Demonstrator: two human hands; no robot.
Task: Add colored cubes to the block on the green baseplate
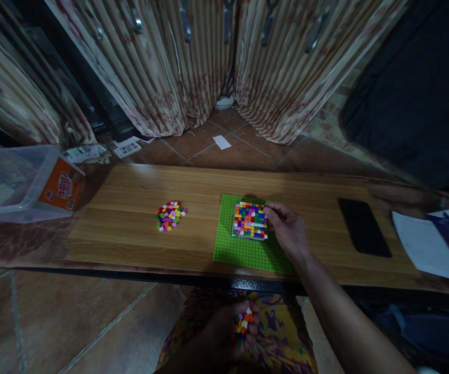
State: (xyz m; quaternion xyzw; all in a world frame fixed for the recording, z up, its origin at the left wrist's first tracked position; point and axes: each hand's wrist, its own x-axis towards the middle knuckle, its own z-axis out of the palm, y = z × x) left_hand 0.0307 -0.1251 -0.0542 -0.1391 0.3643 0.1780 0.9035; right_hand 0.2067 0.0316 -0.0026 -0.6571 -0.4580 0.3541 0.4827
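In the head view my right hand (287, 226) reaches over a green studded baseplate (224, 249). Its thumb and fingers are pinched together at the upper right corner of a square block of many-coloured toy bricks (250, 221). Whatever sits between those fingertips is too small and covered to tell. Low over my lap, my left hand (234, 324) is cupped around several loose toy bricks (243, 322) in red, orange, white, yellow and green. On the wooden board, left of the baseplate, lies a loose pile of small bricks (170, 215).
A black phone-like slab (365, 227) lies on the board's right side, with white paper (429, 246) beyond it. At the far left stands a clear plastic bin (10, 176) with an orange label. Striped curtains (193, 67) hang behind the table.
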